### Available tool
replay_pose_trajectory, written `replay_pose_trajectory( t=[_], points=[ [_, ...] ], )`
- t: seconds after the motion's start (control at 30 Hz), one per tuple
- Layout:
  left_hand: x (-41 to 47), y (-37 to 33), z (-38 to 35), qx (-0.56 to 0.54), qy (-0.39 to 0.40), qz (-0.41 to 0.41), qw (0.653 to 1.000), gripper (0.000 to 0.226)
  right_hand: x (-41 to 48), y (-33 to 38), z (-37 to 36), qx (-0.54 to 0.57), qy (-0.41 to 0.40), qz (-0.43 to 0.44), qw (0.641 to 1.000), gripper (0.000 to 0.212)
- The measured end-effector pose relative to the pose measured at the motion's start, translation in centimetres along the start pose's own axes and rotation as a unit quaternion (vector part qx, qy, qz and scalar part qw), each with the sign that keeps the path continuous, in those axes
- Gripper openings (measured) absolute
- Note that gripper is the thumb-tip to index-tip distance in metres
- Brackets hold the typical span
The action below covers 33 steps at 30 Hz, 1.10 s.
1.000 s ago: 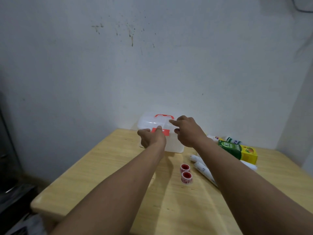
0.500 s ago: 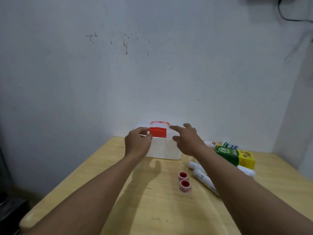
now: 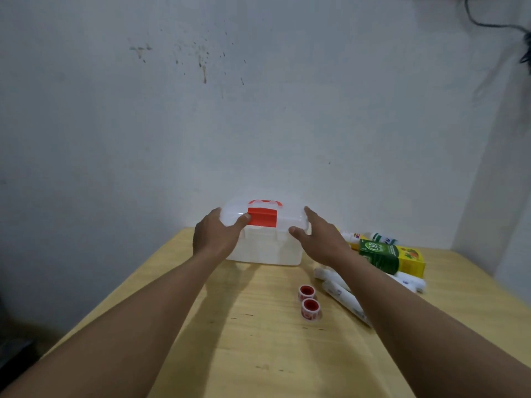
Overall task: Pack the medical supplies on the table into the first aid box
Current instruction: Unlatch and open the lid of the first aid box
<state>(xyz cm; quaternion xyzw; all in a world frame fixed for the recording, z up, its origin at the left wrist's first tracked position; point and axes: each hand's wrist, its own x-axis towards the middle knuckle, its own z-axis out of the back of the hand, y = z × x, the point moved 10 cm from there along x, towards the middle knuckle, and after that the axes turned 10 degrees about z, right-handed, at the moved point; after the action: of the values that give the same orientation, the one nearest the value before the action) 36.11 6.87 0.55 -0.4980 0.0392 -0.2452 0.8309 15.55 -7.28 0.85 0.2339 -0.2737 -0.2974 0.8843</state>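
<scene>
Wall (image 3: 258,110) behind everything, pale, with dark splatter marks high up. Wooden table (image 3: 258,354) takes up the lower half, light yellow grain. My two bare forearms run in from the bottom corners toward the far edge.

First aid box (image 3: 267,248) sits at the back of the table close to the wall, white translucent plastic, lid down on it. Red latch (image 3: 262,216) on the front of the lid, flipped up; red handle (image 3: 265,202) on top behind it.

My left hand (image 3: 215,237) is on the left end of the lid, fingers over the top corner, thumb pressed on the lid front with its tip touching the latch's left edge: gripping the lid. My right hand (image 3: 319,239) is at the right end of the lid, fingers spread and loose, thumb near the lid's front corner; can't tell if it's actually clamping or just resting there.

Supplies lie right of the box, none packed. Green and yellow carton (image 3: 393,258) behind my right forearm. White bottles (image 3: 370,238) lying beyond the carton, partly hidden. White rolls (image 3: 342,297) lying on the table, partly under my forearm. Two small red-cored tape rolls (image 3: 309,301) stand side by side in front of the box, between my arms, apart from the box.
</scene>
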Motion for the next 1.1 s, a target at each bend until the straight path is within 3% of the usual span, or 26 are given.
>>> replay_pose_trajectory(
  t=[0.23,0.37,0.6,0.73,0.83,1.1],
  points=[
    [-0.1,-2.0,1.9,-0.006,-0.035,-0.003,0.999,0.091,0.3,0.3,2.6,0.076,-0.094,0.0,0.993,0.077],
    [0.4,-3.7,2.6,-0.092,-0.034,0.008,0.995,0.059,0.8,0.5,4.2,0.152,-0.155,-0.016,0.976,0.065],
    [3.2,-5.1,2.2,-0.166,0.009,0.001,0.986,0.041,3.4,0.0,4.5,0.234,-0.146,-0.006,0.961,0.048],
    [4.8,-5.7,0.7,-0.188,0.075,-0.003,0.979,0.066,4.7,-0.6,3.8,0.226,-0.108,0.0,0.968,0.066],
    [5.2,-6.1,-0.6,-0.167,0.113,-0.007,0.98,0.072,5.2,-0.9,3.3,0.204,-0.098,0.004,0.974,0.074],
    [6.2,-6.4,-1.2,-0.129,0.093,-0.01,0.987,0.076,5.6,-2.0,3.1,0.193,-0.1,-0.015,0.976,0.072]
  ],
)
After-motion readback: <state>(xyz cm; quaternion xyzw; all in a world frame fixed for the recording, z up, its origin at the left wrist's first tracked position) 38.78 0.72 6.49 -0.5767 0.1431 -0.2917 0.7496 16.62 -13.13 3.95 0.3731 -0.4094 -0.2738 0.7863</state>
